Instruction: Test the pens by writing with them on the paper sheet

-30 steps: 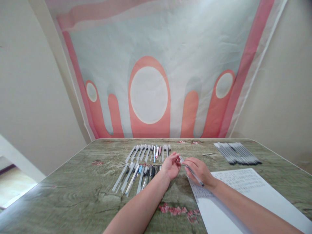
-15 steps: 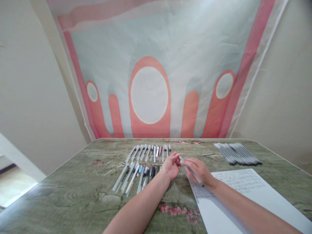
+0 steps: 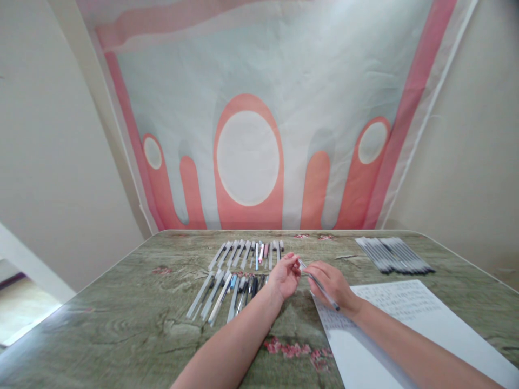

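A slim clear and grey pen with a dark end (image 3: 323,292) slants between my hands above the table. My right hand (image 3: 335,285) is closed round it, palm down, near the paper's top left corner. My left hand (image 3: 285,276) is turned palm up with curled fingers, and its fingertips pinch the pen's far, pale end. Just left of that hand lies a near row of pens (image 3: 220,296), partly covered by my left forearm. Behind it runs a far row of capped pens (image 3: 242,254), with blue and pink ones among the clear ones.
A white sheet with handwriting (image 3: 405,324) lies under my right forearm. Several grey pens with black ends (image 3: 393,255) lie side by side at the far right. The wood-patterned table (image 3: 133,313) reaches back to a pink and grey wall hanging (image 3: 247,216).
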`<state>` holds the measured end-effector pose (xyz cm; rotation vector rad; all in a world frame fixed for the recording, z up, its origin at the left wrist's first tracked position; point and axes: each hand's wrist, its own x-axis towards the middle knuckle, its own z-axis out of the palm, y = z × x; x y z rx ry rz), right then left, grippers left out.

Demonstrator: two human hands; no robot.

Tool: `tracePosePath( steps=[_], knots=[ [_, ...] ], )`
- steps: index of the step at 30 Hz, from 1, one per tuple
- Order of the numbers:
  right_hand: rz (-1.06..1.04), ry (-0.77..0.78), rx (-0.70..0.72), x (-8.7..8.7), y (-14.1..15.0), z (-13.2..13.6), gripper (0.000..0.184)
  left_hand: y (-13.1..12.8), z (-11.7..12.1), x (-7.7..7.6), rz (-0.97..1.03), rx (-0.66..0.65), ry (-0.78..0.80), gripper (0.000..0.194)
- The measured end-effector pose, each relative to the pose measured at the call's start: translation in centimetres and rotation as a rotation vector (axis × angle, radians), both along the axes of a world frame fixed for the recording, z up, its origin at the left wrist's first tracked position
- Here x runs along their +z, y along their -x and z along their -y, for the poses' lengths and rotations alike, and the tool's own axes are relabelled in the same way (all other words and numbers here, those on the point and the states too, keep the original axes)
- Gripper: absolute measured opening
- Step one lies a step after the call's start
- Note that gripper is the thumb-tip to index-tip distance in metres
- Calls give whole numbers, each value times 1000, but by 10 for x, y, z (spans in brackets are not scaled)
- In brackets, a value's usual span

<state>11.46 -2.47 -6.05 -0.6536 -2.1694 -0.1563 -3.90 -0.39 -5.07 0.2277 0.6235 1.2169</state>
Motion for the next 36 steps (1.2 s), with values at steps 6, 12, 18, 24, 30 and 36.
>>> tracePosePath(
  steps=[6,12,18,24,30,36],
  knots=[
    [-4,-24,1,-2,0,-1,27,-2,1,1,-1,5,-26,26],
    [-3,-19,-2,-3,0,-1,28,-2,3,1,-12,1,-42,25],
    [2,-2,9,-2,-1,-1,27,-3,2,-2,-99,0,-77,25],
    [-72,80,-63,0,-1,-4,24,-2,-3,-4,-639,105,-313,12],
    [-156,140,-137,-1,-3,-6,21,3,8,-14,-1630,41,-1006,29],
    [-154,150,-161,-3,-3,-7,19,0,15,-17,-2010,-144,-1071,27]
  ],
)
